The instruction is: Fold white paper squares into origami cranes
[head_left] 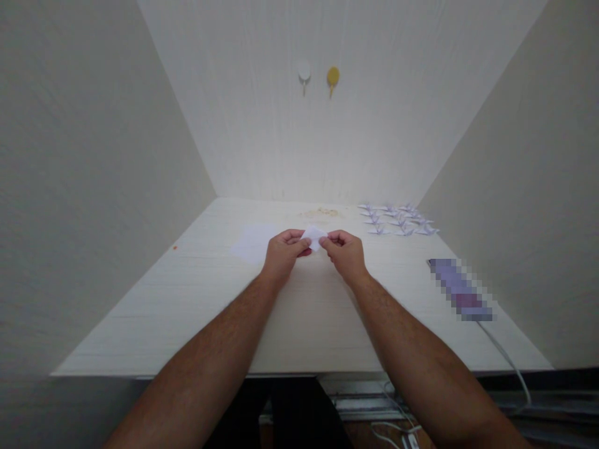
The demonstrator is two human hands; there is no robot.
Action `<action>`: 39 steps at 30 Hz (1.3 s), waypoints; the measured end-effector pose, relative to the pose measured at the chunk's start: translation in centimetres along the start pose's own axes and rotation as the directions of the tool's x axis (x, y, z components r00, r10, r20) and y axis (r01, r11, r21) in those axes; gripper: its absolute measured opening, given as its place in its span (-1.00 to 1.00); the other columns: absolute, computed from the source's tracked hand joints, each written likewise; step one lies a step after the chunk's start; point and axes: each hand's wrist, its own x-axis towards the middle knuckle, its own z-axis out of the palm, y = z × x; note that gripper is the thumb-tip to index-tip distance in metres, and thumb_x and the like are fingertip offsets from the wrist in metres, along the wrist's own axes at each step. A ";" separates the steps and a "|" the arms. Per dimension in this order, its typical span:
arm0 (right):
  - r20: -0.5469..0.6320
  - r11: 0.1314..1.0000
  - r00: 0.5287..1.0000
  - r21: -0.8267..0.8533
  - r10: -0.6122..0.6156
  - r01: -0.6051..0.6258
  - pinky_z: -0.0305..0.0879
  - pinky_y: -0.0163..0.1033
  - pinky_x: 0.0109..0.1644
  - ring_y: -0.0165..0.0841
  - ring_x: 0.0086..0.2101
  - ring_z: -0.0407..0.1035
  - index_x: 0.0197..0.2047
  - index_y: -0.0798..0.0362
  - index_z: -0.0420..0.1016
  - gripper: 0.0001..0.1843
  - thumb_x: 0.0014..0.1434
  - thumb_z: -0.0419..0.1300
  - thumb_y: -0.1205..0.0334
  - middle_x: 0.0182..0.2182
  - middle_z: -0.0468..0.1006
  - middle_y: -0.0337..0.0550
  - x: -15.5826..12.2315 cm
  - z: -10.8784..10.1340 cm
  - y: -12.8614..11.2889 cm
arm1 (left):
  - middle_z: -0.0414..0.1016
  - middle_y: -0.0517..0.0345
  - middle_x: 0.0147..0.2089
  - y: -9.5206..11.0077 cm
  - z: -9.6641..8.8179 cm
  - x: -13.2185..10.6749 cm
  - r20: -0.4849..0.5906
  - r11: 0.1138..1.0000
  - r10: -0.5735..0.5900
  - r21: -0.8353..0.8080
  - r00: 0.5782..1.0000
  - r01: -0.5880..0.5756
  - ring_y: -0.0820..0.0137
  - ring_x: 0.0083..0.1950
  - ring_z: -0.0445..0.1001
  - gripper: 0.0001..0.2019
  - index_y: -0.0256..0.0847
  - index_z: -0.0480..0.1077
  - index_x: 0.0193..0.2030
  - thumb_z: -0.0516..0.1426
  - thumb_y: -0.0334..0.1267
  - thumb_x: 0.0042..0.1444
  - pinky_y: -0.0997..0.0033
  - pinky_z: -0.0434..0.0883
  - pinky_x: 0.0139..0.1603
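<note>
Over the middle of the white table, my left hand and my right hand both pinch a small folded piece of white paper. Each hand has its fingers closed on one side of the paper, the left on the left edge and the right on the right edge. Just left of my left hand a stack of flat white paper sheets lies on the table.
Several small folded paper cranes stand in rows at the far right of the table. A blurred-out flat device with a white cable lies near the right edge. Two hooks, white and yellow, hang on the back wall.
</note>
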 end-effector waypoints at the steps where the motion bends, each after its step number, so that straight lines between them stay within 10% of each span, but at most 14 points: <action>1: 0.005 1.000 1.000 -0.001 0.005 -0.005 0.09 -0.34 -0.56 -0.49 -0.62 0.17 -0.45 0.08 0.46 -0.71 -0.09 0.31 0.01 -0.63 0.39 -0.30 0.0 0.0 -0.1 | 0.58 0.04 -0.36 0.1 0.0 0.0 0.001 1.000 -0.012 0.015 1.000 0.012 0.41 -0.40 0.52 -0.66 -0.31 0.49 -0.30 0.38 -0.17 -0.21 0.39 0.50 -0.29; 39: 0.059 0.999 0.998 -0.026 -0.026 0.028 0.04 -0.33 -0.58 -0.49 -0.67 0.13 -0.46 0.07 0.44 -0.73 -0.01 0.28 0.03 -0.70 0.34 -0.34 -0.1 -0.3 0.3 | 0.50 0.07 -0.52 -0.1 0.0 0.0 0.002 0.995 -0.024 0.096 1.000 0.024 0.43 -0.53 0.44 -0.69 -0.31 0.47 -0.50 0.36 -0.09 -0.19 0.39 0.43 -0.42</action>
